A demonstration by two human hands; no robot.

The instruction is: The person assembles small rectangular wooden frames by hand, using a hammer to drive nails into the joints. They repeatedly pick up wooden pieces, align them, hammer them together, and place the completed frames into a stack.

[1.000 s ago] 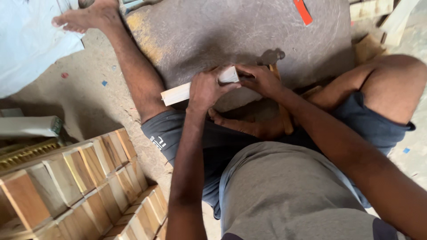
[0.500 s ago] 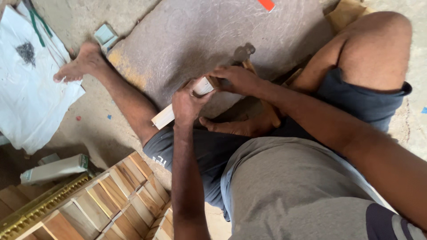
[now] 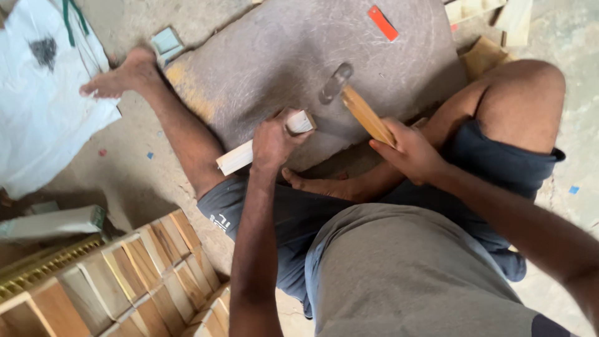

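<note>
My left hand (image 3: pixel 272 142) grips a pale wooden strip (image 3: pixel 236 158) and holds it flat on the near edge of a grey stone slab (image 3: pixel 281 56). My right hand (image 3: pixel 409 151) is closed around the wooden handle of a hammer (image 3: pixel 365 114). The hammer's metal head (image 3: pixel 335 83) hangs blurred over the slab, a short way up and right of the strip's end (image 3: pixel 302 121). I sit on the floor with my left leg (image 3: pixel 168 118) stretched beside the slab and my right knee (image 3: pixel 521 93) bent.
Rows of wooden blocks (image 3: pixel 118 281) are stacked at the lower left, with a pale box (image 3: pixel 53 223) beside them. A white sack (image 3: pixel 37 106) lies at the left. A small red piece (image 3: pixel 381 22) rests on the slab. Wood offcuts (image 3: pixel 493 19) lie at the top right.
My right hand has pulled away from the strip and lifted the hammer up to the right. The left hand stays on the strip. The view has shifted.
</note>
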